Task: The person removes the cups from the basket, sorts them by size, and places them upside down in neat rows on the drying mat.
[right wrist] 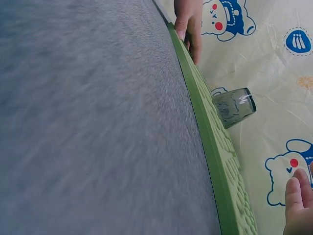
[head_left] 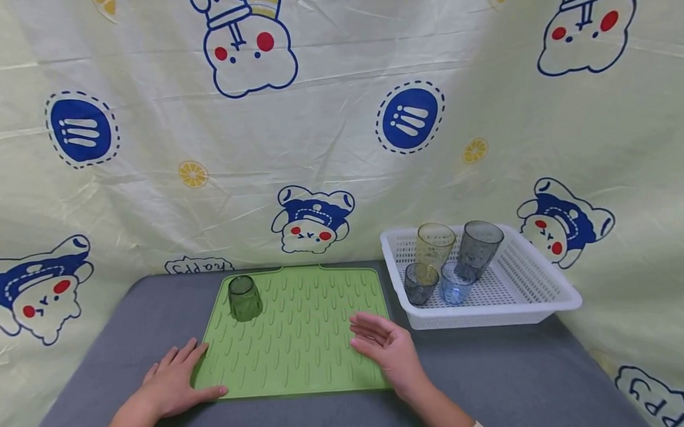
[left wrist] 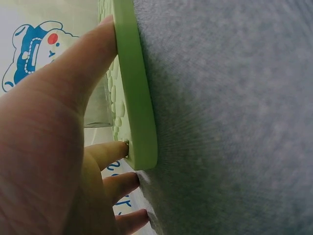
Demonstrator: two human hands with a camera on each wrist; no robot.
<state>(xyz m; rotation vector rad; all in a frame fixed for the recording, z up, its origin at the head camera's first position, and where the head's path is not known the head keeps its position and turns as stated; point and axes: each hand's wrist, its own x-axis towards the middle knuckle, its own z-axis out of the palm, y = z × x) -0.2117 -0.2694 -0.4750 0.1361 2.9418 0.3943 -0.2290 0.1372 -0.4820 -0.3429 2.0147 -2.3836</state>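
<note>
A ridged green mat [head_left: 303,346] lies on the table. Near its back left corner stands a dark tinted glass [head_left: 245,299], narrower end up. My left hand [head_left: 176,383] rests at the mat's front left corner, fingers spread; the left wrist view shows the thumb [left wrist: 95,54] against the mat's edge and other fingertips reaching past the corner. Over the mat's right side is my right hand [head_left: 388,354], fingers fairly straight and close together, holding nothing. In the right wrist view its fingers [right wrist: 299,196] are apart from both the mat and the glass [right wrist: 234,107].
A white perforated basket [head_left: 501,315] sits at the back right, beside the mat. It holds a tall yellowish glass [head_left: 435,244], a tall grey glass [head_left: 480,247], a small grey glass [head_left: 421,286] and a small blue glass [head_left: 455,288]. A patterned curtain [head_left: 337,129] hangs behind the grey table [head_left: 481,368].
</note>
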